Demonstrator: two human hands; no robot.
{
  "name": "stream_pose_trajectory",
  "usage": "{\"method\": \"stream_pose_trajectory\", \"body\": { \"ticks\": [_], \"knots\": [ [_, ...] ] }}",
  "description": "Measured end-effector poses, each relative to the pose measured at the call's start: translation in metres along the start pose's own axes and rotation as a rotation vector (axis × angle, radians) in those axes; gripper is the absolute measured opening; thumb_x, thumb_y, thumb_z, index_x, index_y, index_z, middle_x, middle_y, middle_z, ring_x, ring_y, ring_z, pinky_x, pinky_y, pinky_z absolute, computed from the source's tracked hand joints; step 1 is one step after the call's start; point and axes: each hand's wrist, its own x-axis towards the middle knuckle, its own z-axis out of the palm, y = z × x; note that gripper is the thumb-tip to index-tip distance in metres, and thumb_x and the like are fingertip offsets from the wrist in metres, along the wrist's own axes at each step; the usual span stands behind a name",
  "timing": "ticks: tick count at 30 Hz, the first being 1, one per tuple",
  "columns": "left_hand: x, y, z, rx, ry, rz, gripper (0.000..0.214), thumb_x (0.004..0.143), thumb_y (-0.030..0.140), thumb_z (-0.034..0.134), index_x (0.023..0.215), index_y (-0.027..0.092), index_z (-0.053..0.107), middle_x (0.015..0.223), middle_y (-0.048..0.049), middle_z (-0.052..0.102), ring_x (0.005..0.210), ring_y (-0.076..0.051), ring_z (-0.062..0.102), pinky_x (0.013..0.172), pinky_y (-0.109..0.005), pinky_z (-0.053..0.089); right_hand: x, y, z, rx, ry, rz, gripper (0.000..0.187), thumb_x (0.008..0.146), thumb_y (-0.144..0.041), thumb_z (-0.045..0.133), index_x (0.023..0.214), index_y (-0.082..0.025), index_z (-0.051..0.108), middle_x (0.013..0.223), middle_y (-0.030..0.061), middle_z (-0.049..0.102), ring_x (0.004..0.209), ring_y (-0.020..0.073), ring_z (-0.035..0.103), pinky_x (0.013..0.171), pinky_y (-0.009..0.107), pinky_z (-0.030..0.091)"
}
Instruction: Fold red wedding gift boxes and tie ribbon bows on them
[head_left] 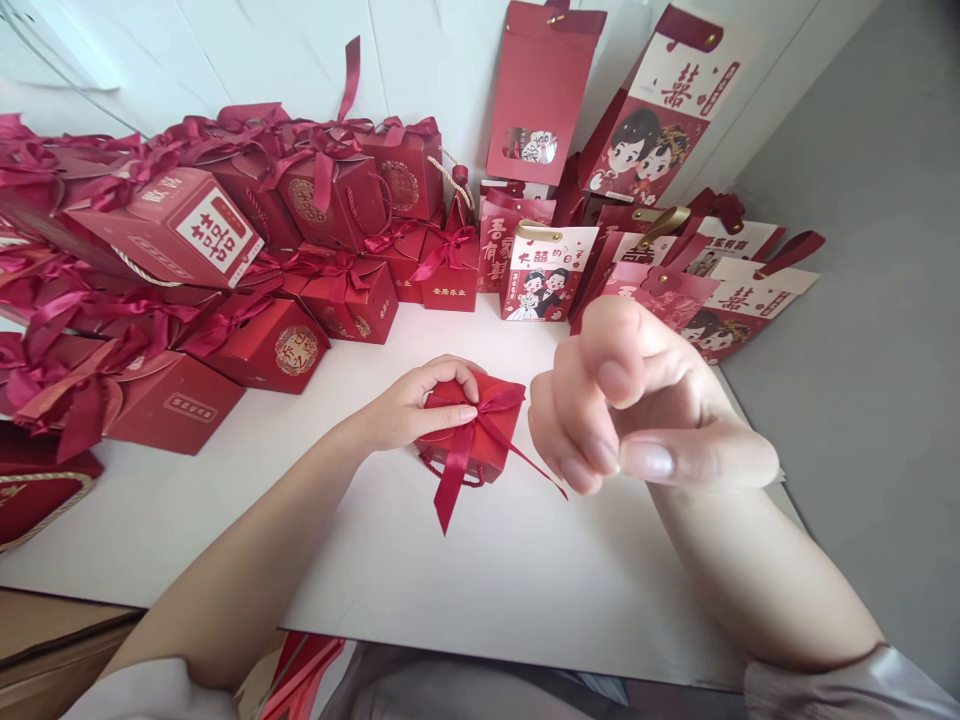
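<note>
— Two hands in my feed. What do you read on the left one?

— Your left hand is curled over the top of the small red cardboard box, thumb pressed on the knot of the dark red satin ribbon. The box sits near the middle of the white tabletop, just in front of you.

— And my right hand?

— Lifted off the table, close to the lens, fingers curled toward the thumb. A thin ribbon tail runs out toward its fingertips, but I cannot tell whether they pinch that tail or only hang above it.

— I'd call this the bow step: knot pinned, loops and tails being dressed.

— Agreed, as a guess. Any tightening would call for the thumb to hold the knot down while the pull goes gently along the tail. The box looks light and could slide or tip.

— Anything crowding me?

— The heap of red ribboned gift boxes lies left and behind. The red paper bags printed with a cartoon couple stand behind to the right. All are apart from the box. Your raised right hand hides part of the table's right side.
</note>
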Motion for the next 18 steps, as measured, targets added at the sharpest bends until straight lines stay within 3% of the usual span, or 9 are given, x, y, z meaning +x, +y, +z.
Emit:
{"method": "stream_pose_trajectory", "body": {
  "ticks": [5,9,13,18],
  "knots": [
    [-0.001,0.002,0.001,-0.011,0.008,-0.050,0.023,0.089,0.035,0.066,0.104,0.019,0.063,0.126,-0.0082,0.062,0.113,-0.025,0.062,0.097,-0.036,0.050,-0.002,-0.005,0.002,-0.022,0.030,0.048,0.016,0.091,-0.022,0.063,0.093,-0.027,0.048,0.078,-0.0083,0.063,0.073,0.0079,0.067,0.060,0.019,0.053],
    [-0.001,0.003,0.001,0.003,0.006,-0.053,0.024,0.088,0.035,0.066,0.107,0.019,0.064,0.129,-0.0082,0.060,0.114,-0.026,0.061,0.098,-0.038,0.050,-0.003,-0.001,0.003,-0.080,0.045,0.055,0.024,0.090,-0.029,0.067,0.088,-0.025,0.043,0.069,-0.0091,0.058,0.061,0.0074,0.063,0.054,0.018,0.051],
    [-0.001,0.003,0.000,0.018,0.016,-0.038,0.020,0.087,0.035,0.067,0.098,0.018,0.063,0.127,-0.0081,0.061,0.114,-0.026,0.061,0.099,-0.037,0.050,-0.004,0.004,0.002,-0.097,0.052,0.137,0.032,0.088,-0.041,0.069,0.086,-0.024,0.042,0.067,-0.0072,0.058,0.059,0.0093,0.063,0.052,0.020,0.051],
    [-0.001,0.001,0.000,-0.007,0.013,-0.054,0.025,0.087,0.041,0.068,0.095,0.018,0.060,0.127,-0.0082,0.061,0.108,-0.025,0.063,0.092,-0.035,0.053,-0.002,0.008,0.002,-0.052,-0.004,0.024,0.031,0.089,-0.031,0.069,0.078,-0.024,0.040,0.071,-0.0026,0.063,0.062,0.0108,0.064,0.051,0.020,0.051]
  ]
}}
